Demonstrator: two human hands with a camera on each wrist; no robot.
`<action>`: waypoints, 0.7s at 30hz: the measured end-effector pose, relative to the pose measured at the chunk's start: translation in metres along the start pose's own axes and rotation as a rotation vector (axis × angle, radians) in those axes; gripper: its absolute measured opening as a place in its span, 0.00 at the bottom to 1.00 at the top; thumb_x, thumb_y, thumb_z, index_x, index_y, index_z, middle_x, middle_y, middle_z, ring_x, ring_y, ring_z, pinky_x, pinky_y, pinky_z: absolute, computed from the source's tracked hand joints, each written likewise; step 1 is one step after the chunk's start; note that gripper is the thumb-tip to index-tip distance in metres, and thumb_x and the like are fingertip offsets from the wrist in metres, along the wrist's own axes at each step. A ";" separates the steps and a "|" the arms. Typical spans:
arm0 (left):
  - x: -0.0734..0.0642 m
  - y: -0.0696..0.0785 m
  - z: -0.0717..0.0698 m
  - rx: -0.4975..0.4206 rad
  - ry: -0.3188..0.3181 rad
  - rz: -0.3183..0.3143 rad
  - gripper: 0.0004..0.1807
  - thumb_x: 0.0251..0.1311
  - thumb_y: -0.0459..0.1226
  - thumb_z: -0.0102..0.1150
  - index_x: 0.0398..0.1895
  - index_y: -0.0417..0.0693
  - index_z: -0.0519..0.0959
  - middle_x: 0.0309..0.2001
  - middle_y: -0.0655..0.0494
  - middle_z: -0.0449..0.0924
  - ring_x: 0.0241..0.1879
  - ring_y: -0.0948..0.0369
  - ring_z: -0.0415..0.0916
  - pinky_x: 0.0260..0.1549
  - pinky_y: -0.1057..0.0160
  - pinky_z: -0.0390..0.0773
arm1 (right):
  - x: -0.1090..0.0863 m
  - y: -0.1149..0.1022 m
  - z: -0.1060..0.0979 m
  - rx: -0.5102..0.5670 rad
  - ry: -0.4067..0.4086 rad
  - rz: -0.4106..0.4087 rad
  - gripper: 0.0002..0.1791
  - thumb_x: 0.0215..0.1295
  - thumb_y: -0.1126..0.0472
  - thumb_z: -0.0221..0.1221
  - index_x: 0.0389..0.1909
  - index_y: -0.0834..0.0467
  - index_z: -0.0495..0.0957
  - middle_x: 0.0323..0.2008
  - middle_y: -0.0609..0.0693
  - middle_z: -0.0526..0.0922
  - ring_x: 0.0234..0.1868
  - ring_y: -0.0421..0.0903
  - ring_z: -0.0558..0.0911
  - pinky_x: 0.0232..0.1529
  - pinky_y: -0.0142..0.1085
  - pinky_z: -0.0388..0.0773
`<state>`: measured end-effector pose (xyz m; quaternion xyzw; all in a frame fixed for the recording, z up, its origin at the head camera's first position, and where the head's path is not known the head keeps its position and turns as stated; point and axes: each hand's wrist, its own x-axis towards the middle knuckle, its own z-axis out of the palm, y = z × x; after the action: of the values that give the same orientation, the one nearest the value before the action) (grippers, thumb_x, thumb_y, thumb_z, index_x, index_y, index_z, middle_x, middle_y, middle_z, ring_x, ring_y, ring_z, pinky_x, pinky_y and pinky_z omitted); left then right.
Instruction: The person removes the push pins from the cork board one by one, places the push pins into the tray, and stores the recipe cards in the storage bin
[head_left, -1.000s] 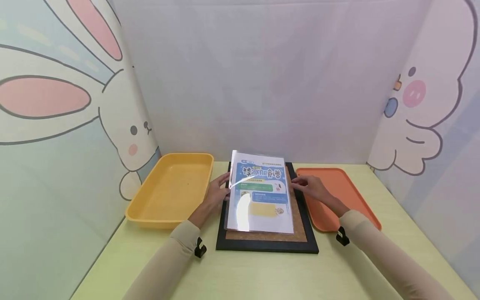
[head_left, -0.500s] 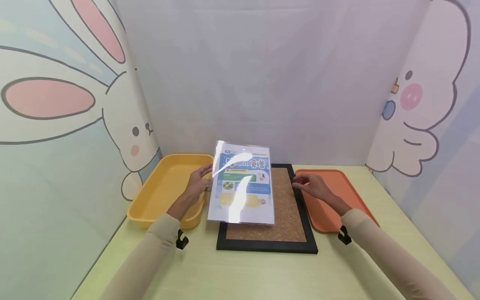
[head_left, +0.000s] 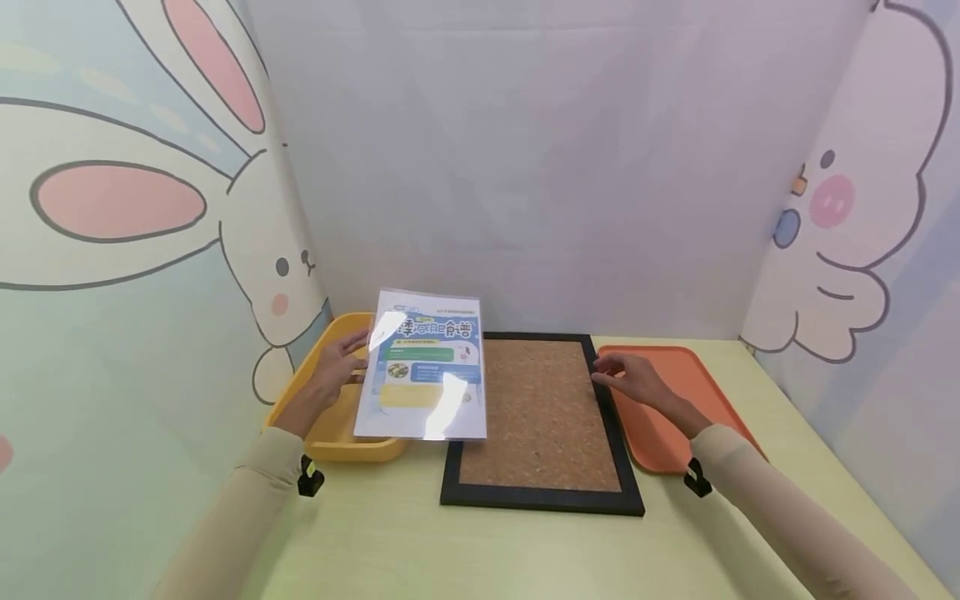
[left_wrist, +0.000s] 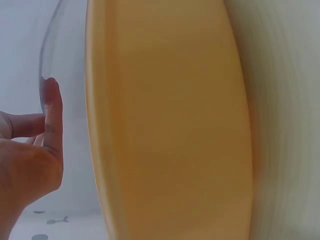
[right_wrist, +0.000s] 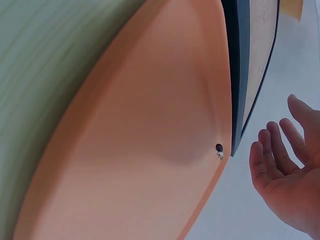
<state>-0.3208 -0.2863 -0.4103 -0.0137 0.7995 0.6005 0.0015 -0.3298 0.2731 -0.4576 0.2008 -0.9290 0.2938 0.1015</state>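
Note:
My left hand [head_left: 330,372] pinches the left edge of a laminated poster [head_left: 427,354] printed in blue, green and yellow. The poster is raised, overlapping the yellow tray [head_left: 360,452] and the left side of a black-framed cork board [head_left: 543,417] in the head view. Seen from the left wrist, thumb and fingers of the hand [left_wrist: 35,160] meet at the clear plastic edge [left_wrist: 46,37], beside the tray's wall. With nothing in it, my right hand [head_left: 636,382] hovers by the board's right frame, its fingers [right_wrist: 272,150] loosely bent in the right wrist view.
Right of the board lies a shallow orange tray [head_left: 678,375]. A small dark bit [right_wrist: 219,148] with a silvery piece sits by its corner hole or edge. Cartoon-printed cloth walls [head_left: 525,167] enclose the pale table [head_left: 420,542] at the back and sides.
My left hand has carried the poster leftward off the cork board, baring most of the cork. My right hand, near the poster's right edge earlier, has stayed about where it was.

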 end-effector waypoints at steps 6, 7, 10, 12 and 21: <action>0.004 -0.005 -0.021 0.047 -0.002 -0.025 0.37 0.70 0.25 0.49 0.82 0.47 0.58 0.79 0.43 0.60 0.47 0.56 0.80 0.36 0.65 0.85 | 0.002 -0.003 0.003 -0.020 -0.005 -0.008 0.17 0.68 0.61 0.69 0.53 0.66 0.84 0.41 0.55 0.88 0.43 0.54 0.86 0.43 0.50 0.84; 0.005 -0.005 -0.024 0.057 -0.002 -0.033 0.37 0.70 0.25 0.48 0.82 0.48 0.59 0.79 0.44 0.61 0.46 0.56 0.80 0.36 0.65 0.85 | 0.002 -0.003 0.004 -0.021 -0.006 -0.013 0.17 0.68 0.61 0.69 0.52 0.66 0.84 0.41 0.55 0.88 0.42 0.54 0.86 0.42 0.49 0.84; 0.007 -0.007 -0.033 0.083 -0.008 -0.050 0.36 0.70 0.26 0.47 0.82 0.47 0.58 0.79 0.43 0.61 0.46 0.55 0.80 0.37 0.66 0.85 | 0.002 -0.003 0.005 -0.027 -0.001 -0.023 0.16 0.67 0.62 0.70 0.51 0.66 0.84 0.39 0.55 0.87 0.41 0.52 0.85 0.41 0.47 0.83; 0.008 -0.007 -0.038 0.097 -0.010 -0.060 0.36 0.70 0.26 0.47 0.82 0.46 0.58 0.79 0.42 0.61 0.48 0.53 0.79 0.37 0.66 0.85 | 0.002 -0.004 0.005 -0.033 0.003 -0.034 0.16 0.67 0.62 0.70 0.51 0.67 0.84 0.38 0.54 0.87 0.40 0.52 0.85 0.40 0.46 0.83; 0.014 -0.015 -0.059 0.180 0.048 -0.064 0.33 0.73 0.28 0.45 0.81 0.42 0.58 0.76 0.37 0.64 0.56 0.44 0.77 0.37 0.68 0.85 | -0.002 0.001 0.004 -0.020 -0.008 -0.046 0.17 0.67 0.61 0.70 0.52 0.67 0.84 0.42 0.56 0.88 0.42 0.53 0.86 0.42 0.46 0.84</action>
<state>-0.3332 -0.3473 -0.4087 -0.0534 0.8491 0.5255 0.0028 -0.3289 0.2725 -0.4618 0.2223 -0.9274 0.2811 0.1068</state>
